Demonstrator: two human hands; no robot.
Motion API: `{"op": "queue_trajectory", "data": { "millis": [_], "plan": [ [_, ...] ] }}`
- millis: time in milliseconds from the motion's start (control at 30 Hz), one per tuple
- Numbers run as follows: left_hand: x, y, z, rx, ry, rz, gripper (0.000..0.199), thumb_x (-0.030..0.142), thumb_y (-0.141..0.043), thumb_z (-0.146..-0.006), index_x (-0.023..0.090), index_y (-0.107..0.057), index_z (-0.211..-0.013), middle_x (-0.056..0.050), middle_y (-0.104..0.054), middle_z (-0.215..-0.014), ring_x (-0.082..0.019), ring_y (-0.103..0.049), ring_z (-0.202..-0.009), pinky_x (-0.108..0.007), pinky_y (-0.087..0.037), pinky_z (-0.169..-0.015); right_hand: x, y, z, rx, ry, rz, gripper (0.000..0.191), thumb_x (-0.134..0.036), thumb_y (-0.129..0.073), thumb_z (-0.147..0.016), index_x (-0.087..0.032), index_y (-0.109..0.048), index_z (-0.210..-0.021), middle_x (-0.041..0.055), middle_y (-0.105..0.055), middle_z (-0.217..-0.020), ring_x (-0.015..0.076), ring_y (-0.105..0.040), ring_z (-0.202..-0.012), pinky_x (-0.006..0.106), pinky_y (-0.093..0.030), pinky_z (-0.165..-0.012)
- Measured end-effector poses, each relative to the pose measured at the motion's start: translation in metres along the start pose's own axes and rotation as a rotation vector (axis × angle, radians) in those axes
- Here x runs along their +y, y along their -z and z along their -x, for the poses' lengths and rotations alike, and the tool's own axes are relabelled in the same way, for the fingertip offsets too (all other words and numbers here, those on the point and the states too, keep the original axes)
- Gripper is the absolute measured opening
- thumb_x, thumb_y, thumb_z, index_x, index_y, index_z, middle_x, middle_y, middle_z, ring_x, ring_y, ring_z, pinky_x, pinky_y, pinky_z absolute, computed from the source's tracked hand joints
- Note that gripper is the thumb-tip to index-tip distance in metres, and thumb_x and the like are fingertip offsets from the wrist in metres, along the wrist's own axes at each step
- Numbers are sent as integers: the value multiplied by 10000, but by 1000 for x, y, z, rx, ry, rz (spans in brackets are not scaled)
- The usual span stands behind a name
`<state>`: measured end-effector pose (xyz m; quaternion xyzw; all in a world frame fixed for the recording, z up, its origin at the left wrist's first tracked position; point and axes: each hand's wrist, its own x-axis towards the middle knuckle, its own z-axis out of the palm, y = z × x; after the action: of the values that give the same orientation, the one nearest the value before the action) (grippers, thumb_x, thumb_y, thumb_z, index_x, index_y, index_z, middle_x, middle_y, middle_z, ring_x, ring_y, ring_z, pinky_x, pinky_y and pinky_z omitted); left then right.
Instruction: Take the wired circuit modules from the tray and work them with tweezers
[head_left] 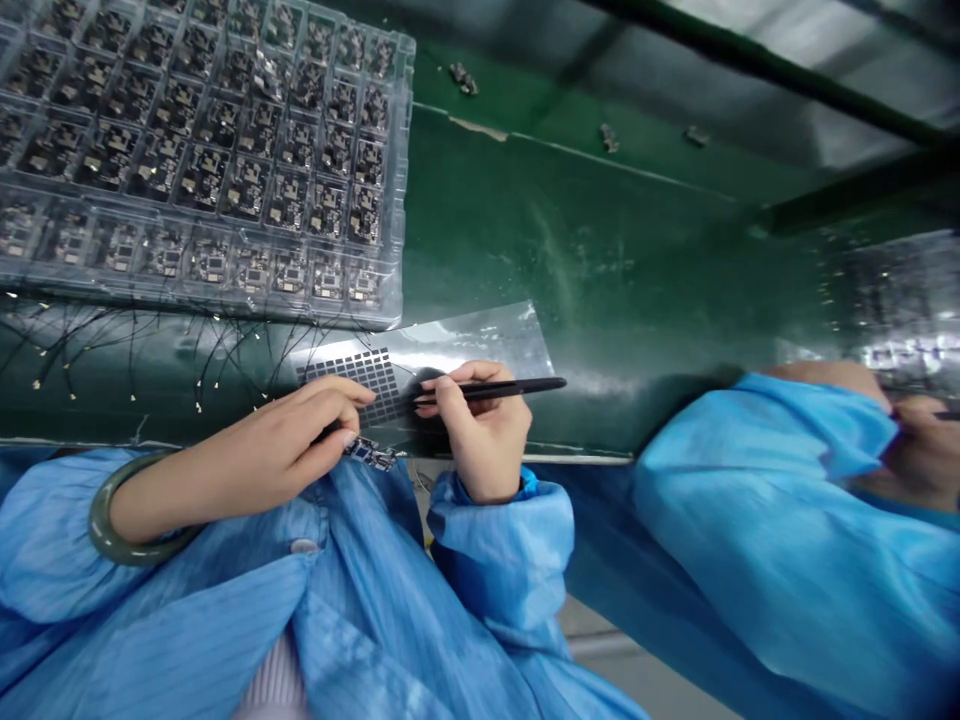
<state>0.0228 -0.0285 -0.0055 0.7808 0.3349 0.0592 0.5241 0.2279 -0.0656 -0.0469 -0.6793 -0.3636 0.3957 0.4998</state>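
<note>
**Item: paired hand hold, small circuit board and pen-grip tool**

Left hand [277,440]: fingers curled closed on a small circuit board [369,453], lower centre. Right hand [480,430]: fingers pinching a slim black tool [499,390] pen-style. Hands close together, steadily braced over a silver sheet [480,340] on a green mat [600,250]. Clear plastic tray [401,200] of boards, upper left.
</note>
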Motion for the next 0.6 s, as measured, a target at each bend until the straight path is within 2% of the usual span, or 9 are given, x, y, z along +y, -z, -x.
{"op": "queue_trajectory", "data": {
  "millis": [100,267,433,600],
  "plan": [
    [0,0,-1,0,0,-1,145,216,-345,-961,209,-468,-885,-64,-481,-1290,-161,-439,-1239,-317,-361,-1025,1,-1,0,45,19,4,146,-270,-649,-765,-209,-527,-816,-33,-678,-690,134,-675,-561,273,-583,-557],
    [-5,-1,-1,9,-23,-8,149,223,-346,-962,213,-466,-876,-56,-478,-1283,-150,-435,-1239,-288,-358,-1015,2,0,1,-5,33,12,139,-261,-660,-764,-213,-539,-811,-38,-679,-696,128,-677,-555,256,-581,-544],
    [-5,-1,-1,11,-18,0,146,223,-351,-961,215,-467,-873,-46,-481,-1282,-143,-437,-1236,-276,-358,-1009,3,0,2,58,55,-12,135,-268,-657,-776,-210,-544,-820,-34,-686,-692,128,-677,-559,258,-581,-553],
    [-5,-1,-1,9,-13,-1,142,222,-359,-960,217,-468,-869,-38,-486,-1273,-128,-434,-1236,-256,-354,-1007,7,1,3,24,75,40,146,-290,-666,-779,-212,-560,-844,-24,-694,-708,133,-678,-582,272,-585,-573]
  ]
}}
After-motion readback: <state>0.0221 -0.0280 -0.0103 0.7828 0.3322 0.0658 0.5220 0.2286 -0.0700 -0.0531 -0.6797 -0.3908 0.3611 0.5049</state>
